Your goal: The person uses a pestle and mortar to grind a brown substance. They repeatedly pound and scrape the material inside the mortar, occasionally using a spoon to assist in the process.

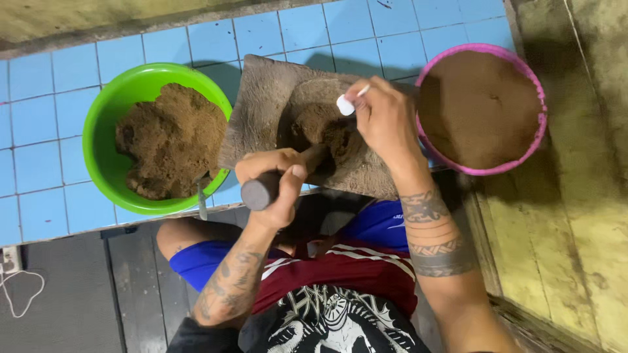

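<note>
Brown paste [327,134] sits in the mortar [275,111], soft and crumbly. Left hand [278,180] fingers wrap the heavy pestle [281,178] at seven o'clock; right hand [383,117] pinches a white spoon [347,103].

Wooden pestle [288,175] lies tilted, head buried in the brown paste [325,131] heaped in the stone mortar [268,108]; small white scoop [347,103] just above that paste.

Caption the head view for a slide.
Left hand grips a pestle in a stone mortar; right hand holds a white spoon.
</note>
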